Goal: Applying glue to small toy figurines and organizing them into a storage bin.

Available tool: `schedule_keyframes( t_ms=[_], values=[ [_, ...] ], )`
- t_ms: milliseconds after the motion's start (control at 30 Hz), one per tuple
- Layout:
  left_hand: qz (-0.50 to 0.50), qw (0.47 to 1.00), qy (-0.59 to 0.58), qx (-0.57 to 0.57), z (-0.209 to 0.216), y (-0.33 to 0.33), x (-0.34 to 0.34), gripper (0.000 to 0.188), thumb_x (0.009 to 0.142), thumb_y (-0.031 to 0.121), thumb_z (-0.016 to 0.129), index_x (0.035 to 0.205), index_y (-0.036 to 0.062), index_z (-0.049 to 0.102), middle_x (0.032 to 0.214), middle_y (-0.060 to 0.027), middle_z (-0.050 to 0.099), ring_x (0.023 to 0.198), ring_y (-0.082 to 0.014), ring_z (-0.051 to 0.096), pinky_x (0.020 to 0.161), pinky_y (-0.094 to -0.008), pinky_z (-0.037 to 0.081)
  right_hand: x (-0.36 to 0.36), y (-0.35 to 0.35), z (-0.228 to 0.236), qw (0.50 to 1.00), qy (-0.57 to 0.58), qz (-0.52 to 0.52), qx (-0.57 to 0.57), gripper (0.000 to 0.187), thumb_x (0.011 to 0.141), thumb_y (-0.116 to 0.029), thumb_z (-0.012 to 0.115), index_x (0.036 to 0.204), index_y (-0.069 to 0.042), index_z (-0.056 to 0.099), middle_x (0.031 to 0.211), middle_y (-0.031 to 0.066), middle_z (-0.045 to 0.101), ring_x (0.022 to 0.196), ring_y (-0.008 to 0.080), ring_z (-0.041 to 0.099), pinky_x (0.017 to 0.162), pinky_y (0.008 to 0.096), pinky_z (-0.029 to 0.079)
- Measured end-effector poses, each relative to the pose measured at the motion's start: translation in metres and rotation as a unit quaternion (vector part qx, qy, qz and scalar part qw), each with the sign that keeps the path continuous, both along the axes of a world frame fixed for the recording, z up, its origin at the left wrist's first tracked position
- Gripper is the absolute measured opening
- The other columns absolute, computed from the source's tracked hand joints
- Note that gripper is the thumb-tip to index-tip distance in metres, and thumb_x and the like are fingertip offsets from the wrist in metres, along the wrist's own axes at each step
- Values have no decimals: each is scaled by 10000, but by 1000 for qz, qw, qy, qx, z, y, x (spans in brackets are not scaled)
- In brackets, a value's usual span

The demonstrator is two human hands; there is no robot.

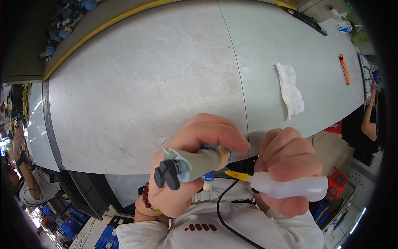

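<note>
My left hand (186, 143) is closed round a small toy figure (198, 162), tipped on its side. The dark grey shoes point left, a beige-grey coat flares round the legs, and a blue sleeve with a pale hand shows below. Fingers hide part of the figure's upper end. In my right hand (292, 159) is a translucent white squeeze bottle (296, 186), gripped between thumb and fingers. Its thin yellow nozzle (237, 176) points left toward the figure, just short of the blue sleeve.
A crumpled white cloth (290, 92) lies on the pale table (145, 74), with an orange tube-like object (344, 69) farther right. Several blue figures (66, 29) stand on a shelf behind a yellow edge (107, 21). Other people sit at both sides. A black cable hangs over my shirt.
</note>
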State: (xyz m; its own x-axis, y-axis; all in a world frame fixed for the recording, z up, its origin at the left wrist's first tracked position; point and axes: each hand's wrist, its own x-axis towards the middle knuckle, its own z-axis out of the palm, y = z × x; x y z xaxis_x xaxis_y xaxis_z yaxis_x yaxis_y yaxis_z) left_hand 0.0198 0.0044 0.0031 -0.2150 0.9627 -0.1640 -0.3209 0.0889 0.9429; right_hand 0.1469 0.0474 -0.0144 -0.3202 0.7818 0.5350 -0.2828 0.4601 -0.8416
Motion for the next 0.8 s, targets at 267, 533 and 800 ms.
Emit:
schedule_keyframes(
  t_ms=[267, 533, 800],
  values=[
    [-8, 1000, 6, 1, 1, 2, 1, 308, 722, 284, 477, 785, -15, 511, 798, -174, 507, 541, -85, 406, 506, -189, 327, 9, 3, 11, 991, -114, -8, 65, 474, 762, -514, 459, 740, -42, 503, 597, 25, 432, 493, 121, 382, 388, 227, 278],
    [4, 992, -124, 6, -6, -3, 2, 470, 660, 260, 572, 970, -81, 480, 851, -201, 531, 589, -109, 460, 534, -192, 369, 8, 5, 20, 985, -164, -34, 30, 471, 773, -504, 444, 740, -39, 507, 590, 21, 442, 497, 130, 381, 385, 232, 273],
    [68, 996, -42, -44, 5, -3, 16, 601, 585, 355, 727, 946, -50, 468, 787, -167, 579, 675, -156, 559, 623, -244, 443, 18, 19, 24, 991, -79, 50, -99, 417, 810, -452, 407, 739, -51, 499, 619, 25, 463, 478, 98, 367, 387, 226, 271]
  ],
)
